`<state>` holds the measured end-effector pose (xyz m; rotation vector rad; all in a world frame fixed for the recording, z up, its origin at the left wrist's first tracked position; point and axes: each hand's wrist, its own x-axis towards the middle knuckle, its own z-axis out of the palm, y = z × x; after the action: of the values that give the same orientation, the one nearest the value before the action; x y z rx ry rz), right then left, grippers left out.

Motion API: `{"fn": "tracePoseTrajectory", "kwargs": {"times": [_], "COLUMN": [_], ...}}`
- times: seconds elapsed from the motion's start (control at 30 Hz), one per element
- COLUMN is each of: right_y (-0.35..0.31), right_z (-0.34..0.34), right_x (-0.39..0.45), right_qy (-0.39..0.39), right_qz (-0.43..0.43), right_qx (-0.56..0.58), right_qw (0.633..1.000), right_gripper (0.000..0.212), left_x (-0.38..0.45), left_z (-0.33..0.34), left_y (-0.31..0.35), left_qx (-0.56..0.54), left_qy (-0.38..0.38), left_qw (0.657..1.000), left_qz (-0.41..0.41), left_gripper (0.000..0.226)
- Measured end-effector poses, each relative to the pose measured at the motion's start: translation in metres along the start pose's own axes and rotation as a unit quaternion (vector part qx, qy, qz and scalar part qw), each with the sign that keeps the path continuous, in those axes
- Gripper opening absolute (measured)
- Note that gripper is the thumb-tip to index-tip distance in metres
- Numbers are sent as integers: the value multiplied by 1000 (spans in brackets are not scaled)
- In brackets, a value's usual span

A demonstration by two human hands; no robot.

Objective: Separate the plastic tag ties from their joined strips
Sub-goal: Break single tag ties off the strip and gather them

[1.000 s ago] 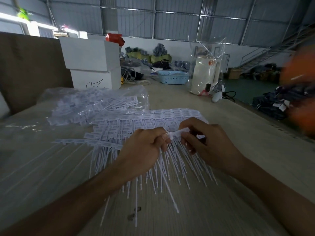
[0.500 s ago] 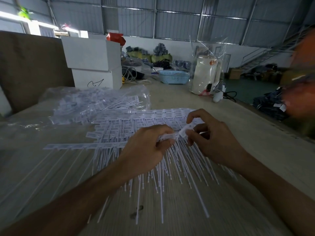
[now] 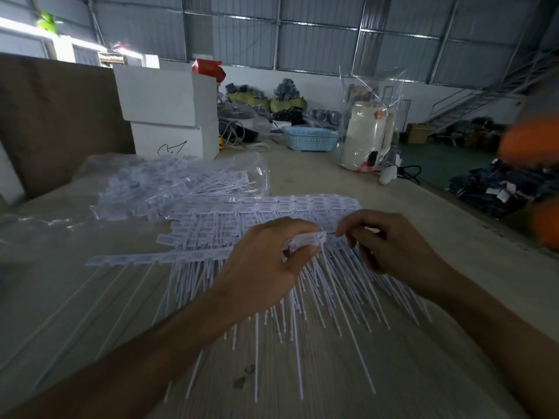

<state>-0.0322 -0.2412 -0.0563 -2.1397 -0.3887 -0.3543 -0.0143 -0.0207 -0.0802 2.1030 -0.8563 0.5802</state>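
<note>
Cardboard (image 3: 57, 122) stands upright at the far left edge of the table (image 3: 302, 173), and just right of it two white boxes (image 3: 169, 116) are stacked one on the other. In front of them a clear plastic bag (image 3: 181, 186) of white tag ties lies on the tabletop. Nearer the camera, a joined strip (image 3: 157, 257) stretches leftward, its thin tails fanned toward the viewer, and a broad pile of strips (image 3: 272, 213) covers the middle of the table. Above that pile the left hand (image 3: 266, 264) has its fingers curled round the head end of a tag tie (image 3: 308, 239), pinching it between thumb and fingers. The right hand (image 3: 393, 249) sits just beside it, fingers bent, with the fingertips (image 3: 343, 230) at the tie's right end; whether they actually grip it cannot be told. Farther back stand a blue basket (image 3: 311, 139) and a white kettle (image 3: 367, 137) wrapped in clear film. An orange blur (image 3: 532, 143) fills the right edge.
</note>
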Motion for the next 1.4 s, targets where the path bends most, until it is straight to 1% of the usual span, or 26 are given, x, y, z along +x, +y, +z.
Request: {"fn": "tracePoseTrajectory", "kwargs": {"times": [0.1,0.2,0.27,0.37,0.4,0.47,0.57,0.67,0.73,0.83,0.87,0.93,0.97,1.0,1.07,1.17,1.23,1.3,1.4], "right_y": [-13,-20,-21,-19,-18,-15,-7,-4,-5,-6,-6,-6,-7,-7,-6,-3,-2,-2,0], "right_z": [17,23,25,27,27,23,19,23,28,29,28,25,25,24,25,26,26,25,27], "right_x": [-3,-4,-5,-7,-7,-5,-2,-2,-4,-4,-4,-4,-4,-3,-2,-3,-4,-3,-1], "right_qy": [-42,-40,-59,-92,-89,-72,-49,-53,-60,-56,-50,-21,-6,4,3,-1,-5,6,31], "right_qz": [7,6,10,32,43,66,100,112,111,105,83,-7,-53,-83,-103,-117,-122,-120,-125], "right_qx": [61,62,63,83,97,130,170,185,171,141,116,0,-57,-91,-100,-101,-75,-67,-125], "right_qw": [997,997,996,992,990,987,979,975,977,983,989,1000,997,992,990,988,990,991,984], "right_gripper": [28,25,28,39,39,33,31,35,37,33,31,24,19,15,13,11,13,15,12], "left_x": [0,2,2,2,3,5,8,6,3,0,0,2,4,4,6,7,7,7,6], "left_z": [-1,-1,0,-1,-3,-11,-20,-22,-20,-19,-19,-18,-18,-18,-18,-16,-17,-18,-18], "left_y": [-2,-3,0,2,1,-1,-8,-13,-13,-13,-13,-14,-15,-16,-17,-19,-20,-20,-19], "left_qx": [13,5,-11,-3,-8,-18,43,126,164,184,183,167,149,126,80,19,5,0,6], "left_qy": [3,22,27,-7,-23,-45,-51,-69,-70,-43,-39,-55,-66,-72,-72,-75,-69,-55,-56], "left_qw": [1000,1000,1000,1000,1000,999,998,990,984,982,982,984,986,989,994,997,997,998,998], "left_qz": [-16,-11,0,17,18,19,3,-4,6,25,28,23,15,7,-10,-31,-34,-25,-5], "left_gripper": [29,26,21,22,24,28,33,22,20,23,22,18,17,16,14,23,24,16,11]}}
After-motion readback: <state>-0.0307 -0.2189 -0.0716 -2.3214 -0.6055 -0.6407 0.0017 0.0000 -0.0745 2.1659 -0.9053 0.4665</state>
